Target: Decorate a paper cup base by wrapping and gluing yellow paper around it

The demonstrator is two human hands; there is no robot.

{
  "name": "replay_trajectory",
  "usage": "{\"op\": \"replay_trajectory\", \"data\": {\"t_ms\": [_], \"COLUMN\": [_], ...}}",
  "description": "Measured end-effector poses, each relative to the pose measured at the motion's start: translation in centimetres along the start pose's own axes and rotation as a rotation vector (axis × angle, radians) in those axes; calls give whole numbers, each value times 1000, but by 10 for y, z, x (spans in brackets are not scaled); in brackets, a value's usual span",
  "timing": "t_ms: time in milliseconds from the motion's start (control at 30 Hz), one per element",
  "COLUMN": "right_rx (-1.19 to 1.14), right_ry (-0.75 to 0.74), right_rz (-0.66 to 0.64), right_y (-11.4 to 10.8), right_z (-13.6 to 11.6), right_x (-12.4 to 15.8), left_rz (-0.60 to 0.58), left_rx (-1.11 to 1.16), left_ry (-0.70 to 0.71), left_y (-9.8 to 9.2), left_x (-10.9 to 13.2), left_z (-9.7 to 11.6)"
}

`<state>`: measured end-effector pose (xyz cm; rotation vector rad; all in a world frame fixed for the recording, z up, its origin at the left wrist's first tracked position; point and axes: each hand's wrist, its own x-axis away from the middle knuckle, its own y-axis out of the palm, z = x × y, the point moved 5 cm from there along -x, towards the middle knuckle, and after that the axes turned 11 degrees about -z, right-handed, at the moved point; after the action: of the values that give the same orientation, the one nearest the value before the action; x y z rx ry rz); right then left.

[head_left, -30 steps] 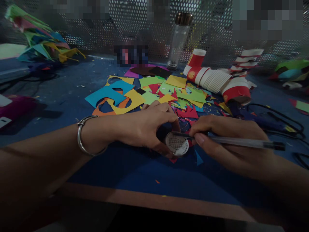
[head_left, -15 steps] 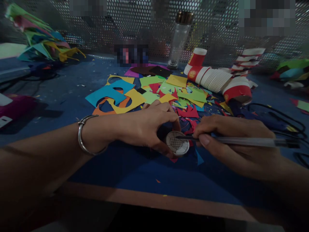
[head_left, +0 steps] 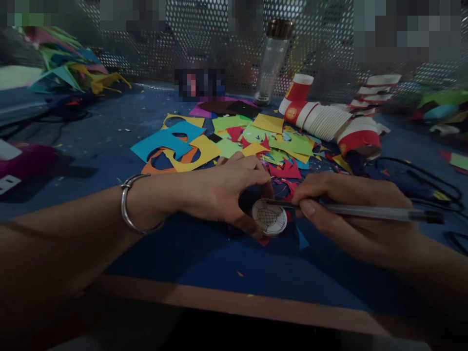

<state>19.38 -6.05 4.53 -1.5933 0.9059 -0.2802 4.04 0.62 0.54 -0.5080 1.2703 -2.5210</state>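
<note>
My left hand (head_left: 223, 192) curls around a small round white disc (head_left: 269, 218) with a drawn grid pattern, thumb and fingers gripping its edge. It rests on the blue table (head_left: 204, 258). A metal bangle (head_left: 128, 204) circles that wrist. My right hand (head_left: 351, 209) pinches a clear ballpoint pen (head_left: 369, 212), held nearly level, its tip on the upper edge of the disc.
Coloured paper scraps and cut sheets (head_left: 256, 141) lie just beyond my hands. Stacked red-and-white paper cups (head_left: 329, 122) lie at the back right, a clear bottle (head_left: 272, 61) stands by the mesh wall. Black cables (head_left: 420, 178) run on the right. More paper (head_left: 66, 68) is piled far left.
The pen tip has shifted slightly along the top of the disc; both hands stay almost in place.
</note>
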Motion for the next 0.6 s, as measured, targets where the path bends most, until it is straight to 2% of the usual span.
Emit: {"op": "replay_trajectory", "data": {"t_ms": [433,600], "right_rx": [-36,-81], "right_ry": [-19,-9], "right_rz": [-27,4], "right_y": [0,5], "right_z": [-4,1], "right_x": [2,6], "left_rz": [-3,4], "left_rx": [-10,4], "left_ry": [-18,-8], "left_y": [-1,-1], "left_x": [1,0], "left_z": [1,0]}}
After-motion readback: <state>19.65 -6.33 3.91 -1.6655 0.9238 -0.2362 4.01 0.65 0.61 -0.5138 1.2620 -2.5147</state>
